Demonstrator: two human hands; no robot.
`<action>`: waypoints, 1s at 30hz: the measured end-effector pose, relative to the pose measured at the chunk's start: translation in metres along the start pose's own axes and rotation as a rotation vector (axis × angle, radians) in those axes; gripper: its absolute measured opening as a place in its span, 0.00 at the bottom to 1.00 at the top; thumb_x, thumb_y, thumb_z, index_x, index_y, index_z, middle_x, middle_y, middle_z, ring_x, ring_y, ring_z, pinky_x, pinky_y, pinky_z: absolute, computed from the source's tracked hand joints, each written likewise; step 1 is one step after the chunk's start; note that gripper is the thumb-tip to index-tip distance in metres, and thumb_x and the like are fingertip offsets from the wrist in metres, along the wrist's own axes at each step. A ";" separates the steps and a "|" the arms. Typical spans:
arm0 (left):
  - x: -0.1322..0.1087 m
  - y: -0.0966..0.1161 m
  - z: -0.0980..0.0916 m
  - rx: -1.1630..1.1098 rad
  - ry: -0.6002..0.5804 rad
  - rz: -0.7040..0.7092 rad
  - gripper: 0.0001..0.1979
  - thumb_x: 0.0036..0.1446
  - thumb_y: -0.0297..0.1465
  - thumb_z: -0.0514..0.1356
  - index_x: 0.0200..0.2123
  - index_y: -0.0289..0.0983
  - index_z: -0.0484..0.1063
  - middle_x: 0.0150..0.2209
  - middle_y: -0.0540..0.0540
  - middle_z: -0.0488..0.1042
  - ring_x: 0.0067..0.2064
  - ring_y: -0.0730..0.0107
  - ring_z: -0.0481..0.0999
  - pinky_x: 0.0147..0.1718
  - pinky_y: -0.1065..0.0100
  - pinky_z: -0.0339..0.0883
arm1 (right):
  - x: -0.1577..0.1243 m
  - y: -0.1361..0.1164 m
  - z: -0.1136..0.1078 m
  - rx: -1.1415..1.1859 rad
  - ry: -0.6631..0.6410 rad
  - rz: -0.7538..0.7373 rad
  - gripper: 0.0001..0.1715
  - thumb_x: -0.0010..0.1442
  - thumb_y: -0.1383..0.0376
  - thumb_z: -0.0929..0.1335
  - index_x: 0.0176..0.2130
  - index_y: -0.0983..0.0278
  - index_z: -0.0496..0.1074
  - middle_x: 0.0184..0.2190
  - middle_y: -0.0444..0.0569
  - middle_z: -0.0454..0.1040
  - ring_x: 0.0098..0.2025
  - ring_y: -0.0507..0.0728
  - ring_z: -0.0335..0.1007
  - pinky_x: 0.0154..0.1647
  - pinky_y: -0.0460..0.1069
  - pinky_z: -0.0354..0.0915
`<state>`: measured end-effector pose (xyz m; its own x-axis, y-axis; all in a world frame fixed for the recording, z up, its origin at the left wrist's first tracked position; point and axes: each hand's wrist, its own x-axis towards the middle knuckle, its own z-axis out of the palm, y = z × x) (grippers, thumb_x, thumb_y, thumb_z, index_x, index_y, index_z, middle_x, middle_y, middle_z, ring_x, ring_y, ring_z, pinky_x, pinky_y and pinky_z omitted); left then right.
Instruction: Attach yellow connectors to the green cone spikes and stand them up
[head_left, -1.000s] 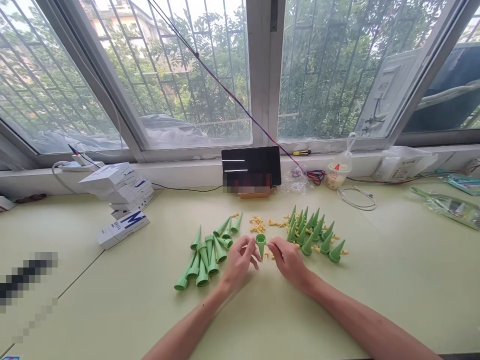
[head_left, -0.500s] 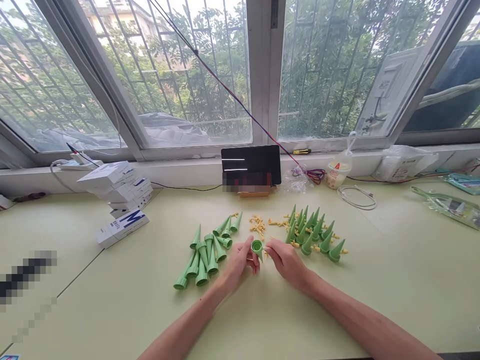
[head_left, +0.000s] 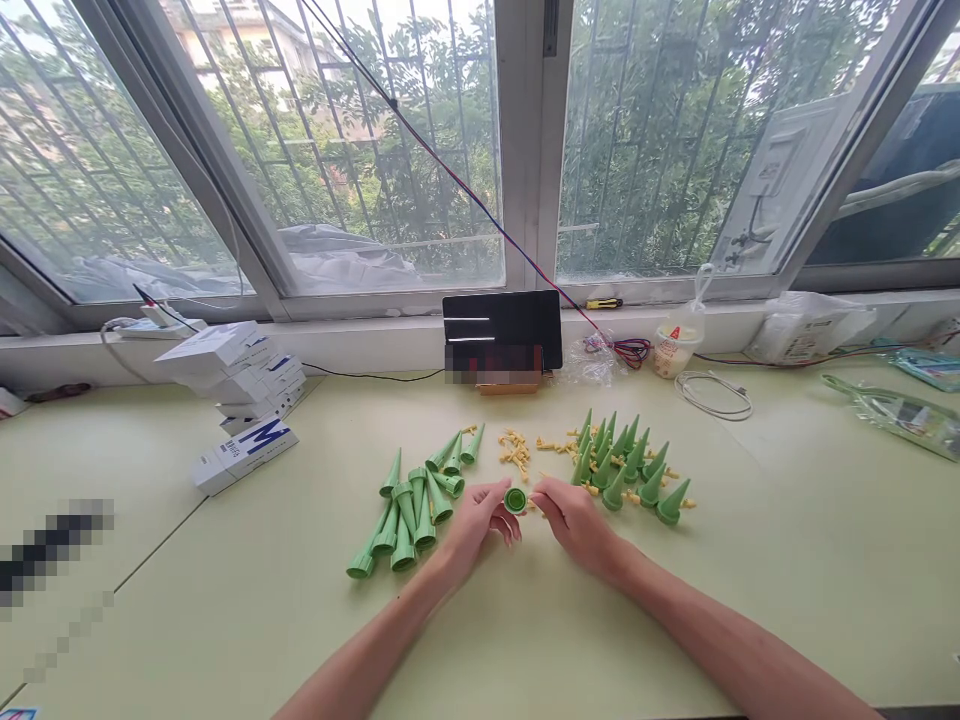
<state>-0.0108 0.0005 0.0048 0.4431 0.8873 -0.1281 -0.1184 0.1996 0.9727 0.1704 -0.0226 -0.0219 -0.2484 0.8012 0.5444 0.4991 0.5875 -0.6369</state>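
My left hand (head_left: pixel 480 515) is closed on a green plastic watering spike (head_left: pixel 515 501), its round open end facing me. Close to the rim on the right, the thumb and fingers of my right hand (head_left: pixel 571 512) are pinched together. A bit of yellow shows at those fingers, seemingly a small yellow plastic valve, mostly hidden. Left of my hands lies a loose pile of green spikes (head_left: pixel 405 505). Several spikes with yellow pieces at their bases (head_left: pixel 634 462) stand points up on the right. Loose yellow valves (head_left: pixel 515 450) lie beyond my hands.
A black screen device (head_left: pixel 501 330) leans at the back by the window sill. White boxes (head_left: pixel 244 455) are stacked at the left. A cup in a plastic bag (head_left: pixel 675 348), a coiled white cable (head_left: pixel 714 396) and a green packaged item (head_left: pixel 900 412) are at the back right.
The spike in my left hand has turned, so its open end faces me more squarely and its point no longer shows. My right hand has stayed beside it, nearly still.
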 end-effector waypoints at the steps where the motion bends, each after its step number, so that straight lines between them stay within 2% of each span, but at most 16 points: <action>1: 0.000 -0.001 -0.001 0.011 -0.001 0.008 0.24 0.57 0.48 0.59 0.24 0.31 0.72 0.23 0.43 0.74 0.20 0.71 0.73 0.19 0.71 0.64 | 0.000 0.000 0.000 0.004 0.002 0.002 0.20 0.72 0.60 0.56 0.30 0.61 0.64 0.24 0.44 0.67 0.25 0.52 0.60 0.28 0.46 0.57; 6: 0.001 -0.002 -0.003 0.053 -0.010 0.036 0.22 0.58 0.47 0.59 0.25 0.33 0.70 0.19 0.48 0.70 0.21 0.70 0.72 0.20 0.72 0.64 | 0.000 0.002 0.001 0.021 0.002 0.018 0.19 0.72 0.60 0.56 0.30 0.61 0.63 0.24 0.43 0.67 0.26 0.52 0.60 0.29 0.46 0.57; 16: -0.001 0.004 -0.002 0.166 -0.051 0.104 0.21 0.60 0.46 0.58 0.29 0.33 0.70 0.23 0.50 0.68 0.23 0.72 0.73 0.20 0.72 0.65 | 0.000 0.002 0.000 0.039 -0.011 0.065 0.19 0.72 0.60 0.56 0.28 0.61 0.59 0.23 0.41 0.62 0.24 0.51 0.53 0.27 0.46 0.53; 24: -0.002 0.006 -0.001 0.250 -0.073 0.157 0.20 0.60 0.47 0.57 0.33 0.33 0.70 0.31 0.50 0.66 0.24 0.73 0.75 0.19 0.72 0.66 | 0.000 0.004 0.001 0.056 -0.019 0.086 0.20 0.72 0.60 0.56 0.27 0.61 0.55 0.22 0.39 0.57 0.23 0.50 0.48 0.26 0.46 0.50; 30: -0.001 0.002 -0.005 0.261 -0.081 0.168 0.18 0.60 0.45 0.58 0.38 0.34 0.71 0.33 0.48 0.69 0.24 0.74 0.75 0.20 0.73 0.68 | -0.001 0.007 0.002 0.075 -0.019 0.103 0.19 0.71 0.60 0.57 0.27 0.61 0.54 0.22 0.38 0.55 0.23 0.50 0.47 0.26 0.46 0.49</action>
<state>-0.0157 0.0016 0.0064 0.5076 0.8605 0.0437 0.0320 -0.0695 0.9971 0.1726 -0.0190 -0.0285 -0.2146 0.8595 0.4639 0.4597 0.5080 -0.7285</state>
